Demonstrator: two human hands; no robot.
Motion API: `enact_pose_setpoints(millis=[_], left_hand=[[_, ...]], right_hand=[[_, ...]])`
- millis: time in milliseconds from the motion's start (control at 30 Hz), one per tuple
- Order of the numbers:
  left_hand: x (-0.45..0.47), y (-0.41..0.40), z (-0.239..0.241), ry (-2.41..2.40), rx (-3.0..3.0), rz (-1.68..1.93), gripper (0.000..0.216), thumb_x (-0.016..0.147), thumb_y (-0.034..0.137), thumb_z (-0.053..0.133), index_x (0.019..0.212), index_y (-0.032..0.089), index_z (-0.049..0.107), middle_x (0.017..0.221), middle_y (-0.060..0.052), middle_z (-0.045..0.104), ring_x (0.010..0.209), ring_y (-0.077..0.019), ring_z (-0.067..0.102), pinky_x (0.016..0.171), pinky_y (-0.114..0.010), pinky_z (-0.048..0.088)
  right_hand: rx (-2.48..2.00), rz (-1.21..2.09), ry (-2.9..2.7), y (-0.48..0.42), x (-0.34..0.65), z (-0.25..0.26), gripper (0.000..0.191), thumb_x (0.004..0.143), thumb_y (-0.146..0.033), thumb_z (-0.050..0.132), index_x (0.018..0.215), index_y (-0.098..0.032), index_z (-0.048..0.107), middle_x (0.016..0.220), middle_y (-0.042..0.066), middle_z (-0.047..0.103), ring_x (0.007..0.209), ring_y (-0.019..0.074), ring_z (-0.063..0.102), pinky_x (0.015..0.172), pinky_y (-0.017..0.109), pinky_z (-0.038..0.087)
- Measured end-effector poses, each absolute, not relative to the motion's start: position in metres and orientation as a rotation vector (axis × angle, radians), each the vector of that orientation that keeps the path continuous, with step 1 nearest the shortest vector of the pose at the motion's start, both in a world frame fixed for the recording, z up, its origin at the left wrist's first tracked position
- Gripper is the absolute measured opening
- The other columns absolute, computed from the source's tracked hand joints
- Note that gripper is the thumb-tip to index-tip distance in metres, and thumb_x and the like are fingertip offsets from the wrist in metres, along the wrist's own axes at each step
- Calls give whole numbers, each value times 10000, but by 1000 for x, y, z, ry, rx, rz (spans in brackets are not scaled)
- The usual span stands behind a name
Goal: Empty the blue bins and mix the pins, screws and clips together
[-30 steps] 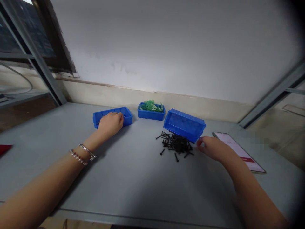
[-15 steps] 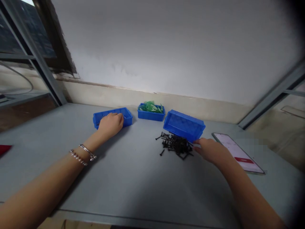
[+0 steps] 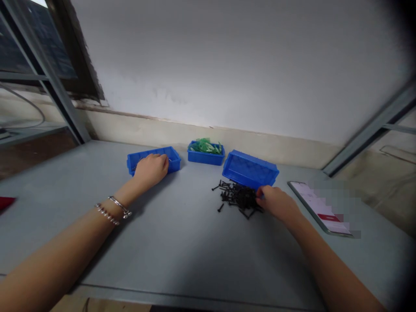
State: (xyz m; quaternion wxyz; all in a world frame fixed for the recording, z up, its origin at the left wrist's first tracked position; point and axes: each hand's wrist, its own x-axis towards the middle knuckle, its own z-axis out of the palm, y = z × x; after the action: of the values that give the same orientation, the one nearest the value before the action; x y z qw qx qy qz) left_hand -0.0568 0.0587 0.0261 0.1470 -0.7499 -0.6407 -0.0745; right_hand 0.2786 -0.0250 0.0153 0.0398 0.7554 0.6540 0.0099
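At the left, my left hand point(image 3: 151, 168) reaches over the front rim of a blue bin point(image 3: 174, 159), its fingers curled down inside. Small metal pieces show faintly in that bin; the fingertips are hidden. To the right, my right hand point(image 3: 276, 200) is at the right edge of a heap of black screws point(image 3: 238, 196). Its thumb and fingers are drawn together among the screws, and what lies between them cannot be made out. Just behind the heap, a second blue bin point(image 3: 251, 167) lies tipped on its side, its mouth toward me.
A third blue bin point(image 3: 206, 158) filled with green plastic pieces point(image 3: 205, 146) stands by the wall. On the right lies a phone point(image 3: 316, 208) with a lit screen. A red object point(image 3: 5, 203) shows at the left edge. Metal posts point(image 3: 61, 78) rise beside the grey table point(image 3: 182, 251).
My right hand has shifted left, from the tipped bin's corner into the edge of the screw heap, and its fingers have drawn together. My left hand has stayed in place.
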Motion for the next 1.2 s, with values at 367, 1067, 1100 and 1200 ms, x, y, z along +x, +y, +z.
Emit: enact_pose_setpoints(millis=[367, 1067, 1100, 1200], left_hand=[[-57, 59, 26, -1846, -2154, -219, 352, 896, 272, 287, 881, 142, 613, 921, -122, 653, 869, -262, 608, 660, -327, 457], [-56, 57, 28, -1848, -2173, -216, 373, 898, 274, 275, 907, 135, 622, 925, -135, 647, 876, -265, 596, 672, -339, 462], [-56, 57, 28, -1848, -2173, -214, 368, 897, 273, 279, 903, 138, 621, 923, -132, 649, 874, -262, 597, 668, -334, 461], [-56, 58, 27, -1850, -2168, -212, 357, 897, 274, 285, 897, 143, 618, 924, -126, 651, 875, -254, 599, 668, -322, 459]], right_hand=[[2376, -76, 2068, -18, 290, 5, 177, 750, -260, 507, 878, -189, 608, 847, 93, 636, 776, 215, 600, 580, 262, 353], [2380, -319, 2319, -13, 280, 5, 149, 760, -225, 498, 828, -188, 625, 609, 3, 586, 574, 130, 526, 529, 222, 331], [2375, -331, 2332, -13, 279, 5, 150, 763, -222, 493, 826, -188, 625, 607, 2, 586, 568, 128, 524, 525, 221, 330], [2364, -356, 2367, -14, 274, 6, 146, 764, -216, 491, 813, -192, 626, 617, 3, 591, 561, 124, 517, 510, 215, 324]])
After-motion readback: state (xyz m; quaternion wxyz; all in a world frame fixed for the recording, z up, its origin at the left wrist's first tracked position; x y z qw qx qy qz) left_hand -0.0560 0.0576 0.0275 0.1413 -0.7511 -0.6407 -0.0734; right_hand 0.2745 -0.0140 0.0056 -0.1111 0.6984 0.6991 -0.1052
